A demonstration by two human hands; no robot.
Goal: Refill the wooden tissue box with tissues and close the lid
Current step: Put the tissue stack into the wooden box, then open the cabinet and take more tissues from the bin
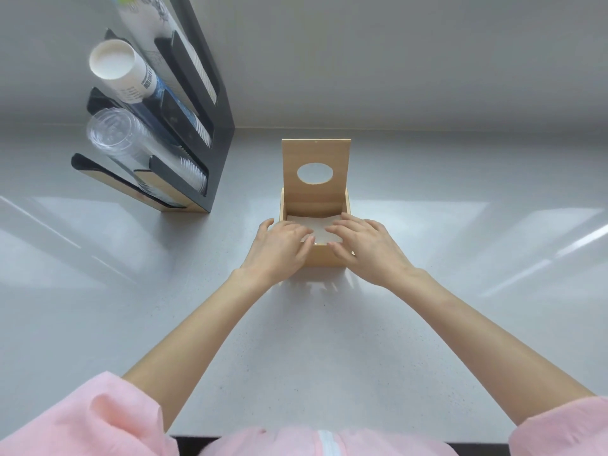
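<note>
A square wooden tissue box [324, 258] stands on the grey counter in the middle of the view. Its hinged lid [316, 153], with an oval hole, stands upright at the back. White tissues [317, 227] lie flat inside the box. My left hand [279, 248] rests over the box's front left corner, fingers spread and reaching onto the tissues. My right hand [365, 245] lies over the front right corner, fingers flat on the tissues, thumb against the front wall. Neither hand grips anything.
A black cup dispenser rack [204, 103] leans at the back left, holding white paper cups [118, 67] and clear plastic cups [115, 133]. The grey counter [329, 340] meets a wall behind the box. Pink sleeves show at the bottom.
</note>
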